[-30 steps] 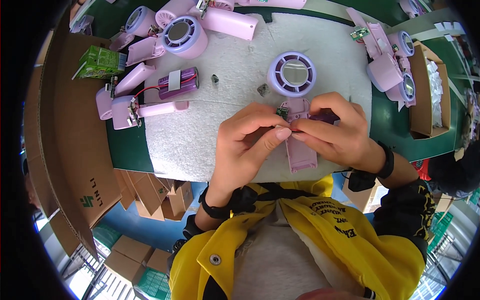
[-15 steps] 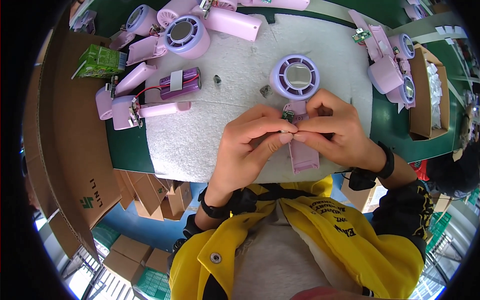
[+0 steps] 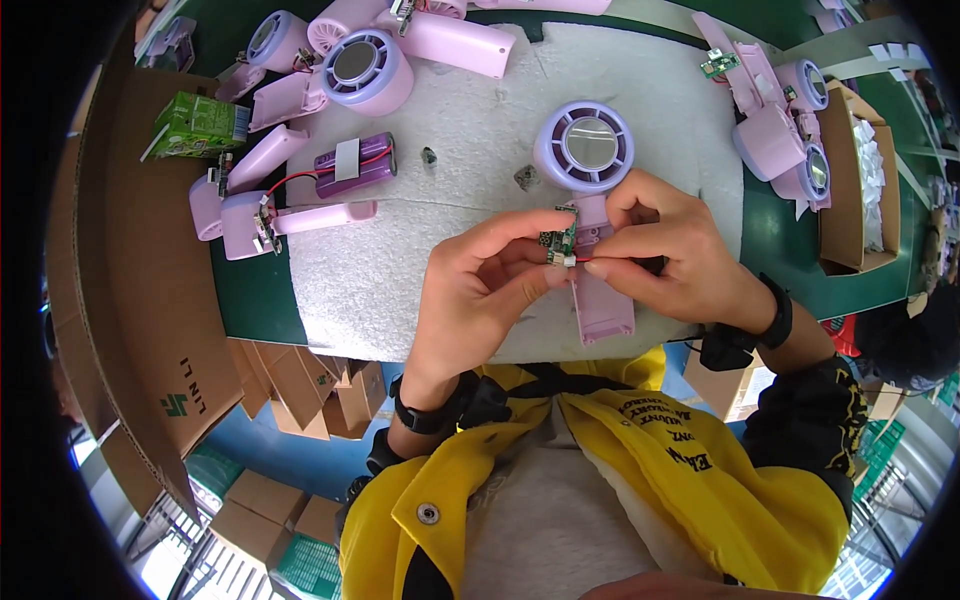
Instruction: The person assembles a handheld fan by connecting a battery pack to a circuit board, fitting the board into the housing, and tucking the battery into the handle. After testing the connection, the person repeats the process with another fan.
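Note:
Between the thumb and fingers of my left hand (image 3: 475, 285) is a small green circuit board (image 3: 560, 238), held by its edges. A white connector (image 3: 562, 260) sits at the board's lower end, with a red wire running from it toward my right hand (image 3: 670, 255). The right thumb and index finger pinch that wire (image 3: 583, 260) close to the connector. Under both hands lies the open pink handle (image 3: 605, 305) of a handheld fan. Its round head (image 3: 586, 147), with a lilac ring and mirrored centre, rests just beyond my fingers.
A purple battery pack (image 3: 356, 165) lies left on the white foam sheet (image 3: 440, 270). Pink fan parts (image 3: 370, 72) crowd the back left; more fan bodies (image 3: 770, 140) lie right, beside an open carton (image 3: 860, 190). A green drink box (image 3: 200, 123) and large cardboard box (image 3: 150, 260) stand left.
My left index finger has lifted and the left hand has shifted slightly left. More of the board and its connector now show, with a gap between the two hands' fingertips.

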The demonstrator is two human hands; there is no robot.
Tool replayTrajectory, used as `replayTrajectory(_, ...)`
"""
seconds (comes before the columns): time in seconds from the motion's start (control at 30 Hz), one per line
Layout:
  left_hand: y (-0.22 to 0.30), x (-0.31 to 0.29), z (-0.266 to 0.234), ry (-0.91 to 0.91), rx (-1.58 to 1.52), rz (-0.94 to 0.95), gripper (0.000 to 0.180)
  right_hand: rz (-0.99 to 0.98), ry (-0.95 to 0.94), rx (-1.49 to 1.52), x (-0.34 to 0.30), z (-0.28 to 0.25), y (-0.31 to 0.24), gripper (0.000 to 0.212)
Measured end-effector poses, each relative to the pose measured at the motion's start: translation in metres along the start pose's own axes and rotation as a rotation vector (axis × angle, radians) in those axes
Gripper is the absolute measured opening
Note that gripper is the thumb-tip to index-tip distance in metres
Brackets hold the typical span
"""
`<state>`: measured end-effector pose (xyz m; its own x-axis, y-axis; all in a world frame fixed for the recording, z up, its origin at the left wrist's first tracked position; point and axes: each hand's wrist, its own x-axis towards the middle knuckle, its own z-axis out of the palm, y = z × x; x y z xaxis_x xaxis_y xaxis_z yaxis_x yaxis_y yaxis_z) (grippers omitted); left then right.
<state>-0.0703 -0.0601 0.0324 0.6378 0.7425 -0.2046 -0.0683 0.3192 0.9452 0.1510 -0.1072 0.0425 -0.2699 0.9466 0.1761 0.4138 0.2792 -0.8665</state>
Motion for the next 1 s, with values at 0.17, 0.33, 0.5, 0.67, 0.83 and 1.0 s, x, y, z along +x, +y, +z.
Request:
replayTrajectory(0.17,-0.001,0.002,0.002,0.019,-0.035,0.029,0.042,0.004,0.012,0.009,0.000,0.001,0.002,0.013)
replayTrajectory(0.33,-0.003,0.002,0.003,0.052,0.011,0.120,0.041,-0.016,0.051,-0.031,-0.001,0.002,0.001,0.013)
replayTrajectory(0.5,-0.008,0.002,0.005,0.062,0.050,0.163,0.038,-0.117,0.084,-0.130,-0.001,0.002,0.001,0.013)
replayTrajectory(0.67,-0.007,0.002,0.007,0.095,0.179,0.220,0.038,-0.188,0.072,-0.236,-0.003,0.003,0.005,0.012)
replayTrajectory(0.83,-0.010,0.004,0.007,0.088,0.436,0.335,0.043,-0.242,0.051,-0.257,-0.004,0.002,0.007,0.013)
replayTrajectory(1.0,-0.013,0.005,0.015,0.157,0.475,0.389,0.042,-0.115,0.091,-0.174,-0.004,0.005,0.000,0.023)
